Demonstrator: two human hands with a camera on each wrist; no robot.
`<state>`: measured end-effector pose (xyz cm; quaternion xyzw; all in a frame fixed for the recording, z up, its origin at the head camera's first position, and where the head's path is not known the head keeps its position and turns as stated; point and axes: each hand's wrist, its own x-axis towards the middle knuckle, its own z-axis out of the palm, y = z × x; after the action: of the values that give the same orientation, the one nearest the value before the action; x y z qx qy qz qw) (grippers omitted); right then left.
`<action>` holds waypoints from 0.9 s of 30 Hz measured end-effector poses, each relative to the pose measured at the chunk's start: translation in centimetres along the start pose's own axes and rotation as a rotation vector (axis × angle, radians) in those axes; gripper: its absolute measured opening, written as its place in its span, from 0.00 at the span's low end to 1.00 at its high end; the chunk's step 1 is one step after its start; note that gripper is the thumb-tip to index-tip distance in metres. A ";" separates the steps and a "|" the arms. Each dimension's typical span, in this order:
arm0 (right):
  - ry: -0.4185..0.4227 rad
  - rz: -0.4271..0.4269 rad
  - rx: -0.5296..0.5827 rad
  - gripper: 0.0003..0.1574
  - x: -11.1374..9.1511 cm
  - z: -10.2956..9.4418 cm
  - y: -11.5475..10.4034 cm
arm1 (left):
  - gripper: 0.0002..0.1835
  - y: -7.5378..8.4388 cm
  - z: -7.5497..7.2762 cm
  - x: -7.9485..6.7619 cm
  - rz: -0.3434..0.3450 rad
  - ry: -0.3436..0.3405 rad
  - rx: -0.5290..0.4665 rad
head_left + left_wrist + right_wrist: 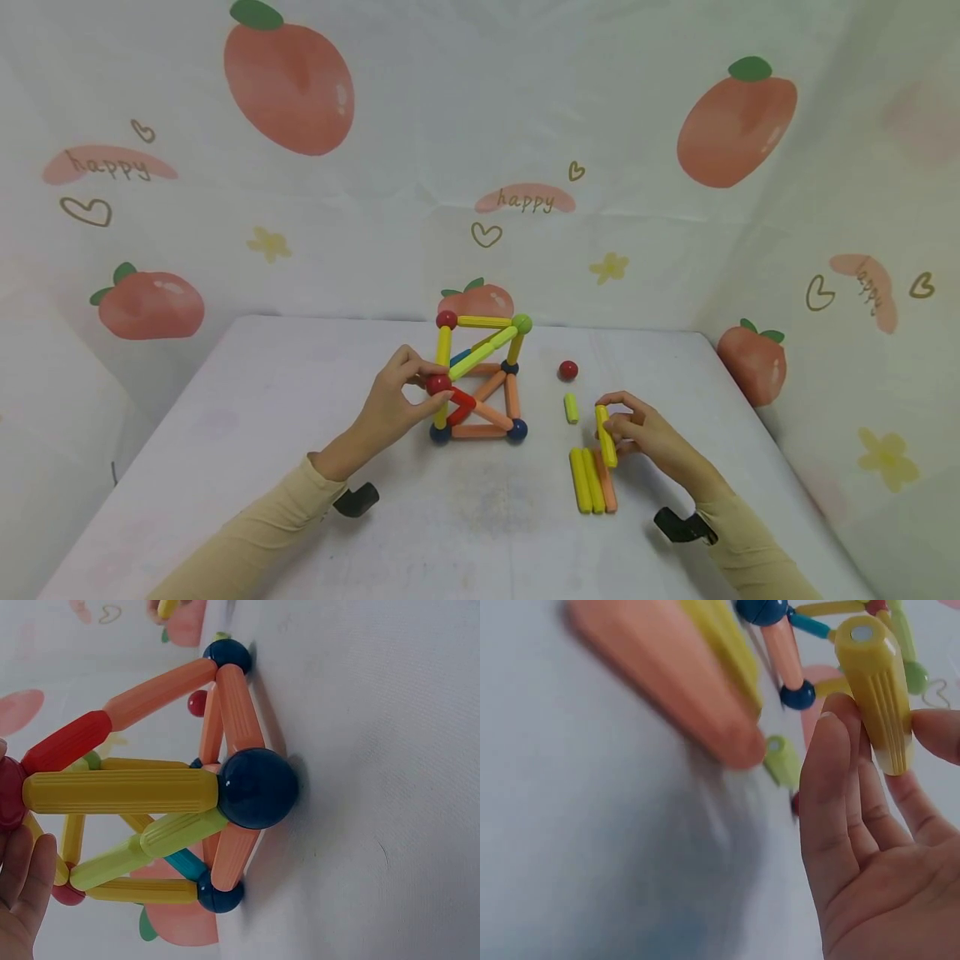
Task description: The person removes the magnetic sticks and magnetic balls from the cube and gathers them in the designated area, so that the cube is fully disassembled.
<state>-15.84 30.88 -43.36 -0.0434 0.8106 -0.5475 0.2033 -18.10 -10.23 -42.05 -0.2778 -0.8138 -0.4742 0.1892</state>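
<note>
A frame of magnetic rods and balls stands mid-table, with blue balls [517,429] and orange rods [480,431] at its base. My left hand [393,396] pinches the red ball [438,384] between thumb and fingers, on top of the front left yellow upright [120,792]. From that ball a red rod [67,741] joined to an orange one slopes down to the front right blue ball. At the back, a yellow rod links another red ball [446,320] to a green ball [522,323]. My right hand [648,429] pinches a yellow rod [877,690] by its sides, its metal-tipped end showing in the right wrist view.
Two yellow rods [581,481] and an orange rod [609,492] lie side by side below my right hand. A short light green rod [572,408] and a loose red ball [567,370] lie right of the frame. A fruit-printed curtain [600,292] hangs behind the table.
</note>
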 end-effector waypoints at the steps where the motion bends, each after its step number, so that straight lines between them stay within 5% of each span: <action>1: 0.003 0.007 0.002 0.27 -0.3 -0.1 0.2 | 0.17 0.0 0.0 0.0 0.000 0.001 0.000; 14: -0.061 -0.031 -0.011 0.31 -2.3 -0.4 2.8 | 0.18 0.0 0.0 -0.1 0.001 0.004 -0.001; 27: -0.028 -0.031 -0.061 0.32 -2.3 0.0 3.4 | 0.17 0.1 0.0 -0.1 -0.014 -0.006 -0.028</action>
<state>-13.17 32.90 -45.80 -0.0700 0.8233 -0.5248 0.2049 -17.97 -10.21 -42.00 -0.2759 -0.8095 -0.4862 0.1795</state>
